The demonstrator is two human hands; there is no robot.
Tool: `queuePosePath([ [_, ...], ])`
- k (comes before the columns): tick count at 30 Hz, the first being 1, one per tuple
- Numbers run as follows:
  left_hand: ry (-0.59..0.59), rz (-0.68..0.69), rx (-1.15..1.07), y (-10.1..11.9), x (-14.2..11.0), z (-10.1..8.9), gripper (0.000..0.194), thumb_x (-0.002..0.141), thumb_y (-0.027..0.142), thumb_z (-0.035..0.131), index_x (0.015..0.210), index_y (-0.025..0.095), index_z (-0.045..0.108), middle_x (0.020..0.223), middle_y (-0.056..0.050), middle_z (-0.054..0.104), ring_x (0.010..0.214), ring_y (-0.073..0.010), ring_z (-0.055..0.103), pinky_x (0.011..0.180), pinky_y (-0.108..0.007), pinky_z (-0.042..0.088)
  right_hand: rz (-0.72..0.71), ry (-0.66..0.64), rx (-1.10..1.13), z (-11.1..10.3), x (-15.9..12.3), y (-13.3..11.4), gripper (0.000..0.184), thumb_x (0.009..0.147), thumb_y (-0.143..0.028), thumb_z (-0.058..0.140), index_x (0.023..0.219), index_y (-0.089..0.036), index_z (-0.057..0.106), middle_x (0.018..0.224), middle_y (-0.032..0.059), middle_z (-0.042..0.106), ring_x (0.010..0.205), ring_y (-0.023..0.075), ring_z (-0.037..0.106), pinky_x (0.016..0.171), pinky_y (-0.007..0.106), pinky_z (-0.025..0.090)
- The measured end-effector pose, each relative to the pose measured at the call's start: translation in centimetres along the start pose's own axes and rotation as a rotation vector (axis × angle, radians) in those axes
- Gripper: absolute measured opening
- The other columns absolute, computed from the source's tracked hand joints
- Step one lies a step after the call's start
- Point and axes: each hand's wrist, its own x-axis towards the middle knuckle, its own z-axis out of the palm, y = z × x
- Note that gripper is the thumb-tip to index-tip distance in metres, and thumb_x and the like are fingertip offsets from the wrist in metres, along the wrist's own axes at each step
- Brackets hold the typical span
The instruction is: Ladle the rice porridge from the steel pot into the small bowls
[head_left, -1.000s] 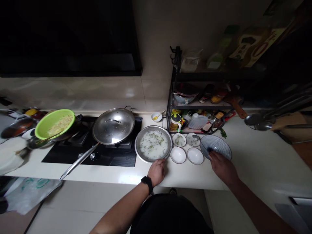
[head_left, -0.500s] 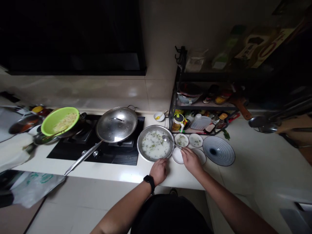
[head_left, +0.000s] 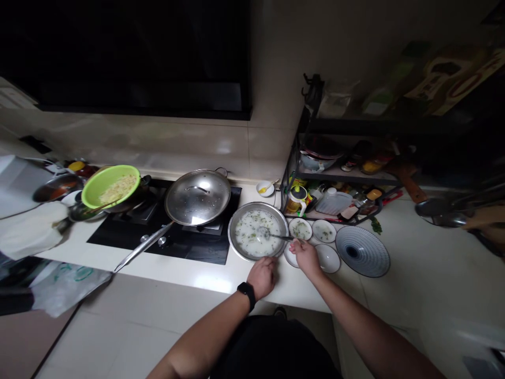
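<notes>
While the right hand [head_left: 306,257] grips a spoon [head_left: 280,237] in soup [head_left: 249,229], the left hand [head_left: 261,278] rests by the basin [head_left: 231,240], grip unclear.

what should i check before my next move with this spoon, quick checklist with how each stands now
1. Spoon gripped: ok, the right hand holds its handle.
2. Spoon head inside the rim of the metal basin: ok.
3. Spoon head loaded: cannot tell, it blends into the milky soup.
4. Basin held firmly: cannot tell; the left hand is at its near rim, but its fingertips are not clear.
5. Front-right bowl free of soup: ok, its visible inside is bare.
6. Front-left bowl in full view: not ok, the right hand hides part of it.
</notes>
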Motion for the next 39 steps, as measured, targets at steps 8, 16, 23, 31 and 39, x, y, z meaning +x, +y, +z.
queuePosePath([
  [8, 0.004, 0.007, 0.007, 0.1, 0.1, -0.2, 0.044, 0.076, 0.010, 0.057, 0.119, 0.012, 0.069, 0.134, -0.013, 0.064, 0.121, -0.0293, 0.057, 0.108, -0.043, 0.047, 0.115, 0.045, 0.197, -0.3, 0.0, -1.1, 0.055, 0.077, -0.073, 0.059, 0.062, -0.020, 0.066, 0.070, 0.0121, 0.076, 0.062, 0.0238, 0.073, 0.062, 0.034, 0.060],
  [16, 0.009, 0.015, 0.005, 0.0, 0.0, -0.1, 0.049, 0.075, 0.008, 0.058, 0.124, 0.012, 0.067, 0.135, -0.014, 0.064, 0.123, -0.0299, 0.055, 0.108, -0.044, 0.046, 0.170, 0.059, 0.308, -1.5, 0.0, -1.5, 0.050, 0.075, -0.067, 0.066, 0.066, -0.018, 0.069, 0.071, 0.0132, 0.077, 0.061, 0.0233, 0.073, 0.059, 0.033, 0.061],
  [23, -0.011, -0.005, 0.009, -0.3, 0.0, 0.1, 0.051, 0.074, 0.008, 0.058, 0.125, 0.013, 0.066, 0.137, -0.013, 0.063, 0.125, -0.0295, 0.055, 0.109, -0.044, 0.046, 0.192, 0.094, 0.343, -3.0, -0.3, -1.6, 0.047, 0.074, -0.062, 0.069, 0.066, -0.016, 0.070, 0.069, 0.0120, 0.076, 0.057, 0.0216, 0.072, 0.059, 0.032, 0.061],
  [31, 0.003, 0.009, 0.028, -0.1, 0.0, 0.0, 0.051, 0.074, 0.009, 0.056, 0.124, 0.012, 0.067, 0.137, -0.012, 0.064, 0.123, -0.0294, 0.056, 0.109, -0.043, 0.046, 0.185, 0.118, 0.311, -4.6, -0.6, -1.8, 0.047, 0.073, -0.063, 0.070, 0.063, -0.017, 0.070, 0.068, 0.0129, 0.076, 0.056, 0.0216, 0.071, 0.058, 0.032, 0.060],
  [39, 0.009, 0.010, 0.032, 0.1, 0.0, -0.3, 0.045, 0.074, 0.009, 0.056, 0.117, 0.011, 0.070, 0.136, -0.013, 0.064, 0.122, -0.0292, 0.056, 0.109, -0.042, 0.047, 0.217, 0.162, 0.333, -6.2, -0.9, -0.4, 0.044, 0.071, -0.060, 0.072, 0.063, -0.016, 0.070, 0.070, 0.0138, 0.077, 0.057, 0.0229, 0.072, 0.056, 0.031, 0.060],
])
